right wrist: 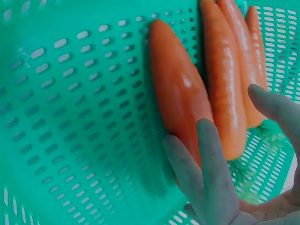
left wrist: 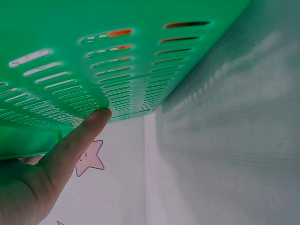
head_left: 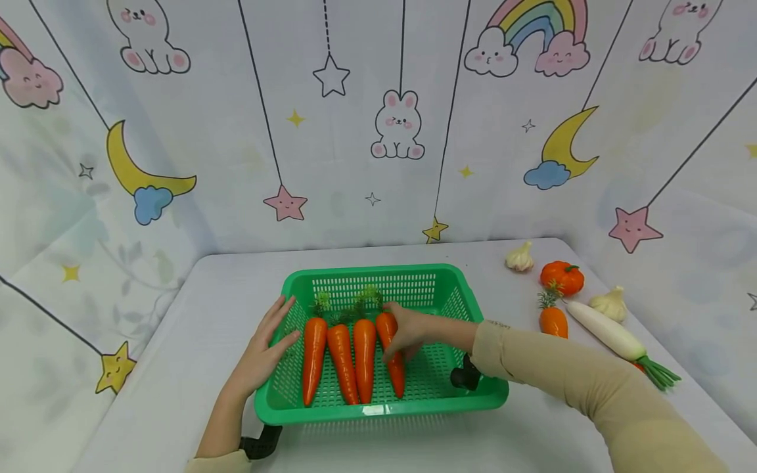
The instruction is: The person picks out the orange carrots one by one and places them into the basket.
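Observation:
A green plastic basket [head_left: 378, 412] holds several orange carrots with leafy green tops, lying side by side. My right hand [head_left: 405, 332] reaches in over the rightmost carrot [head_left: 398, 381]. In the right wrist view, fingers [right wrist: 215, 168] touch that carrot's thick end, while the thumb stands spread apart over the neighbouring carrots [right wrist: 225, 84]. My left hand [head_left: 260, 358] rests at the basket's left side with extended digits; one crosses the rim. The left wrist view shows a straight finger [left wrist: 84, 133] against the slotted outer wall [left wrist: 126, 89]; the other digits are mostly hidden.
On the table's right side lie garlic bulbs [head_left: 520, 257], an orange-red pumpkin-like vegetable [head_left: 562, 278], another carrot [head_left: 553, 322] and a white radish [head_left: 609, 332] with green leaves. A patterned cloth [head_left: 355, 131] hangs behind the white table [head_left: 236, 289].

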`<state>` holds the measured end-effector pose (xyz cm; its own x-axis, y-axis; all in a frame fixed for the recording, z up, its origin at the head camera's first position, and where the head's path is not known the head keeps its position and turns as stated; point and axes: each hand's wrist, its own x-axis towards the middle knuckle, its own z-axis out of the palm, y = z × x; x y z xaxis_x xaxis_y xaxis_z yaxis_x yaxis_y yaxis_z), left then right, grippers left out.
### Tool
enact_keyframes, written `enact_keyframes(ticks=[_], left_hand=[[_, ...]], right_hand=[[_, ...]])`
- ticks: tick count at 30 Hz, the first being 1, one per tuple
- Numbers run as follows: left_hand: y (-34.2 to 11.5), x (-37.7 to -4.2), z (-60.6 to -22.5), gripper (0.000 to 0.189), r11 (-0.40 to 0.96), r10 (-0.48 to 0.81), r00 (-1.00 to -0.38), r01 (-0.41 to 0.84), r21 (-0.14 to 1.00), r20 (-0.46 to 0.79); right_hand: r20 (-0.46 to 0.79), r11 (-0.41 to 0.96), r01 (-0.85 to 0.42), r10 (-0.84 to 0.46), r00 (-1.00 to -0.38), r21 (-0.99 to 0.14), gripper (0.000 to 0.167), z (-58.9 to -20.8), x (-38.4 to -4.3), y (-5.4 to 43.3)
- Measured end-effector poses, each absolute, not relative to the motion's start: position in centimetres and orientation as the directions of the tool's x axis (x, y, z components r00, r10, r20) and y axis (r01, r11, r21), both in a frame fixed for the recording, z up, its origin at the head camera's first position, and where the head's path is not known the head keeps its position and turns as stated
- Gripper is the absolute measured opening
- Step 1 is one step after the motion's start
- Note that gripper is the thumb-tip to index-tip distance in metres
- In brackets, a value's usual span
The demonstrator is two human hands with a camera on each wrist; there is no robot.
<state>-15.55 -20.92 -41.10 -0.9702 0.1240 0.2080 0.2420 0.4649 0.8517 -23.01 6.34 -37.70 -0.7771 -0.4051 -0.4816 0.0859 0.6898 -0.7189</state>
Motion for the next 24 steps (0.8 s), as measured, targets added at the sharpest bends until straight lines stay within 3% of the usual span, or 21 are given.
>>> enact_keyframes(ticks=[7,24], left_hand=[[-20.9,-15.5,-41.0,0.058,0.465,0.122,-0.970,0.242,0.852,0.209],[-20.9,-15.4,-40.9,0.057,0.457,0.123,-0.972,0.236,0.858,0.202]], right_hand=[[-0.479,0.672,0.072,-0.445,-0.756,-0.737,0.101,-36.0,-23.2,6.9],[-0.296,0.586,-0.190,-0.629,-0.719,-0.788,0.097,-30.1,-22.1,11.6]])
